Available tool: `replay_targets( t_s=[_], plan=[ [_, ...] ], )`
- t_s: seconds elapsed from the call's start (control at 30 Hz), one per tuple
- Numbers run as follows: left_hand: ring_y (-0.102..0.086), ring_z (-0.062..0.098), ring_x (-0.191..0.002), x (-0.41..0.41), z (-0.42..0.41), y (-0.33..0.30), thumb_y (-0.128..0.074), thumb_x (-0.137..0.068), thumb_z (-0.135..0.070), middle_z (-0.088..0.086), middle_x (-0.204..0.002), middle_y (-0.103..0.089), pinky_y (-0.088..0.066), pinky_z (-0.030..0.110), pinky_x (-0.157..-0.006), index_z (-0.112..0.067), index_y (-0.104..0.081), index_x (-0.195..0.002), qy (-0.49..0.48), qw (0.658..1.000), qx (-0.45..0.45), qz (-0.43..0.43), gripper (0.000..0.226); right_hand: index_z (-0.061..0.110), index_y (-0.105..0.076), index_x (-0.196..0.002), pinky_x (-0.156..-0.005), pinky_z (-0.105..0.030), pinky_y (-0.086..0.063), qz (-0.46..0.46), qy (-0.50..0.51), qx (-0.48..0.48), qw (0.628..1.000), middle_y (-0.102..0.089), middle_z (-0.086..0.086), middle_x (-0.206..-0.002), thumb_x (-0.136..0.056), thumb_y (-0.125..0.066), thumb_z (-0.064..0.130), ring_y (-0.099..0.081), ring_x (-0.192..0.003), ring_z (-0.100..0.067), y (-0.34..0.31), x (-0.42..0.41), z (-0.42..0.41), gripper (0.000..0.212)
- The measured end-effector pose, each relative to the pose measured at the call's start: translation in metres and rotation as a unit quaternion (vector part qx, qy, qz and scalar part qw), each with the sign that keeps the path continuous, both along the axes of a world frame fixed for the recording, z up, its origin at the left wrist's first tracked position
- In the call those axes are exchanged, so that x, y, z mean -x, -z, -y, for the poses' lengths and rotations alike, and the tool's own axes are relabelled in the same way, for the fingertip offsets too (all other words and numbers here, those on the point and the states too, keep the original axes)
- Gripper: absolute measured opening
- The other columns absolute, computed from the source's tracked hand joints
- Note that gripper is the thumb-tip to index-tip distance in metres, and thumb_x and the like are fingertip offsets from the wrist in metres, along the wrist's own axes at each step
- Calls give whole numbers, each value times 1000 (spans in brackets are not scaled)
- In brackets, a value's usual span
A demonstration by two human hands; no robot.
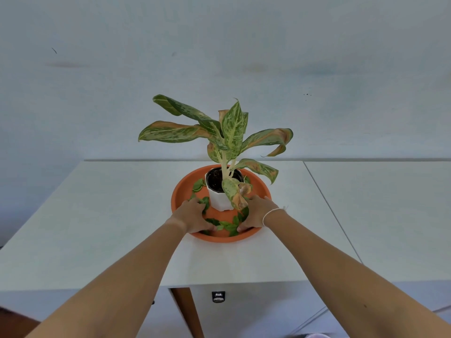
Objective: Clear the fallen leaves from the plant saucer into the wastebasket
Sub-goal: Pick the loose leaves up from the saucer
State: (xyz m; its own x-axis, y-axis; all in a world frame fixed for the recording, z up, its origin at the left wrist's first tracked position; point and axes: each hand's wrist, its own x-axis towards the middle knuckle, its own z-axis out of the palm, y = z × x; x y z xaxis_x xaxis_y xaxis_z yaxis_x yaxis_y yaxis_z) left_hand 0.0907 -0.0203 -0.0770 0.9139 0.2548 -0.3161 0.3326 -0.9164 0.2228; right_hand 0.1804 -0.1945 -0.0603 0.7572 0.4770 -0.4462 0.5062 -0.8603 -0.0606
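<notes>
An orange plant saucer (262, 191) sits on the white table (109, 215), with a white pot (219, 198) and a variegated plant (229, 135) standing in it. Several small green fallen leaves (225, 225) lie on the saucer's near side, and more (198, 185) lie left of the pot. My left hand (192, 215) rests palm down inside the saucer's left front, fingertips touching leaves. My right hand (258, 213) rests palm down at the right front, its thumb by the leaves. Both hands have fingers and thumb spread, nothing lifted. No wastebasket is in view.
The table stands against a pale wall, and a second white surface (380, 203) adjoins it on the right. Below the front edge are a wooden leg (188, 311) and a drawer lock (218, 296). Drooping plant leaves hang over the saucer's right half.
</notes>
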Motion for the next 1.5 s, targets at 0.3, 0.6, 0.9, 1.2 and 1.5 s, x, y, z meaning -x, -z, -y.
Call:
replay_targets(
  t_s=[0.3, 0.6, 0.9, 1.2, 1.5],
  plan=[
    [-57, 25, -94, 13, 9, -6, -54, -90, -18, 9, -107, -54, -50, 33, -84, -5, -68, -108, -18, 998, 28, 50, 26, 17, -55, -79, -70, -24, -40, 19, 76, -105, 991, -55, -3, -86, -87, -58, 13, -42, -84, -17, 3, 23, -15, 10],
    [-51, 22, -82, 24, 15, -10, -43, -89, -5, 4, -80, -54, -37, 19, -57, -11, -60, -66, -11, 999, 17, 48, 30, 17, -38, -59, -48, -22, -33, -27, 66, -143, 987, -42, 0, -66, -82, -54, 16, -50, -72, -23, 7, 44, -21, 28],
    [-49, 17, -70, 23, 14, -19, -58, -85, -25, 6, -85, -54, -37, 20, -55, -10, -59, -75, 23, 998, 61, 19, 18, 20, -46, -133, -93, -39, -51, 23, 74, -120, 990, -55, -4, -130, -72, -66, 53, -54, -118, -30, 11, 56, -32, 72],
    [-51, 21, -81, 23, 13, -17, -48, -88, -1, 10, -94, -55, -51, 30, -69, 0, -66, -93, 14, 997, 55, 53, 18, 10, -63, -109, -84, -35, -49, 38, 66, -186, 980, -63, -12, -117, -86, -56, 7, -58, -109, -32, 20, 54, -33, 24],
    [-59, 26, -78, 22, 14, -10, -46, -89, 6, 12, -87, -65, -50, 29, -69, 1, -72, -96, -29, 987, 134, 80, 28, 0, -66, -110, -89, -35, -49, 17, 70, -201, 977, -63, -17, -119, -88, -41, -5, -59, -108, -32, 15, 58, -29, 33]
  ],
)
